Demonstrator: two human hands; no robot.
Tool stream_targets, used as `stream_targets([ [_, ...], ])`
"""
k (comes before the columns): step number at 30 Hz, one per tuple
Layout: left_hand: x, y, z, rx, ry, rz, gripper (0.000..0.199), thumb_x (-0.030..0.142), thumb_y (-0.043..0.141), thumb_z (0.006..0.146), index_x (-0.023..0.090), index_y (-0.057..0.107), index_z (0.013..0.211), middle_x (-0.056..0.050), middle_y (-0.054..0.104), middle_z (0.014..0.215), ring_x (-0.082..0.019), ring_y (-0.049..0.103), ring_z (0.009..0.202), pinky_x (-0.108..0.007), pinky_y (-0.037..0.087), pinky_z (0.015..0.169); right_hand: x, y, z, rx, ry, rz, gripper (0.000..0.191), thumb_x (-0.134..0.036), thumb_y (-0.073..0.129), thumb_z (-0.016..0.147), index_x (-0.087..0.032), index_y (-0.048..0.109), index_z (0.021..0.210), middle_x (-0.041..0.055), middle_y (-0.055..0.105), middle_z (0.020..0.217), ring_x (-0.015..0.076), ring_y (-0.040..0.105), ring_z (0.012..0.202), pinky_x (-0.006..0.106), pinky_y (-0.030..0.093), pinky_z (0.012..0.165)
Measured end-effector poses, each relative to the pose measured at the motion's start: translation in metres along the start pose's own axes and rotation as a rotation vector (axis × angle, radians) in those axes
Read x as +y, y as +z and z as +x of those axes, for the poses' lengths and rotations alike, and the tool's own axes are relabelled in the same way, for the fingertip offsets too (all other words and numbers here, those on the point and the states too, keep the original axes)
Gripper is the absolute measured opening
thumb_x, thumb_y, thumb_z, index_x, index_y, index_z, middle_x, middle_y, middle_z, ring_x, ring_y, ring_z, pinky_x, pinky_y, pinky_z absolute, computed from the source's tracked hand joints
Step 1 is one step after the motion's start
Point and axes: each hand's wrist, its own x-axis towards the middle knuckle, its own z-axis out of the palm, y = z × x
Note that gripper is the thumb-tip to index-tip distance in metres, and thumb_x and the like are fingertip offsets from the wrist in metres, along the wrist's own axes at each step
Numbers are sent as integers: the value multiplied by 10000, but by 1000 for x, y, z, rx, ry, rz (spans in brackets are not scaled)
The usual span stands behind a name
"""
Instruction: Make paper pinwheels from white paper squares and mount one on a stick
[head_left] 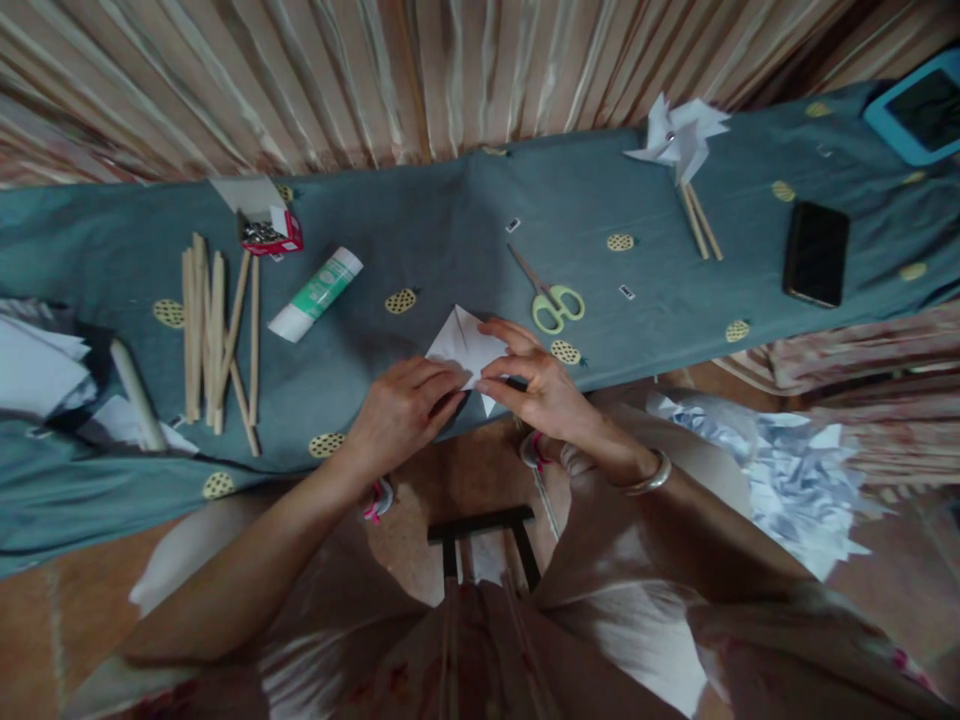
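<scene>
A small white piece of folded paper (459, 338) lies at the near edge of the cloth-covered table, between my two hands. My left hand (411, 402) is closed on its lower left side, fingers pressed together. From the other side, my right hand (536, 378) pinches the paper near its lower corner with thumb and fingers. One paper tip points down toward me below the fingers. A pair of scissors (550, 300) with light green handles rests just beyond my right hand. Beyond my left hand lies a green and white glue stick (321, 292).
Several wooden sticks (202, 335) and a red box of small metal pieces (271, 232) are at the left. White paper sheets (37, 370) lie farther left. A paper pinwheel (675, 140), a phone (816, 253) and a blue-framed device (919, 105) are at the right. Paper pinwheels or scraps (795, 480) fill a bag below.
</scene>
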Motion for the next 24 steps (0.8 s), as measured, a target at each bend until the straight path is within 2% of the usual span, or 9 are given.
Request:
stream_targets([
  [5,4,0,-4,0,-19,-53,178,222,549,987,164,669,1105,-78,748,1027,-168,699,919,-293,576,819,1,3,1,2,13,-43,99,-203,699,842,-247,739,763,40,621,1389,272,463,1412,506,457,1101],
  [10,2,1,-4,17,56,-21,158,190,553,979,159,704,1015,-68,742,947,-169,690,877,-288,584,779,-1,4,2,30,8,-89,105,-172,708,824,-228,715,735,69,635,1362,278,488,1390,519,392,1160],
  [16,0,3,-4,-29,-2,-34,204,212,532,990,159,724,1030,-81,735,953,-176,679,883,-303,586,783,-6,3,3,39,38,-110,114,-180,705,831,-235,689,732,53,666,1294,271,529,1339,518,413,1138],
  [24,-3,5,-4,-12,-31,-110,205,210,546,981,154,731,1049,-85,731,949,-181,684,892,-301,578,791,-6,2,1,56,54,-136,144,-180,719,823,-238,656,707,53,701,1166,258,581,1260,488,411,1138],
])
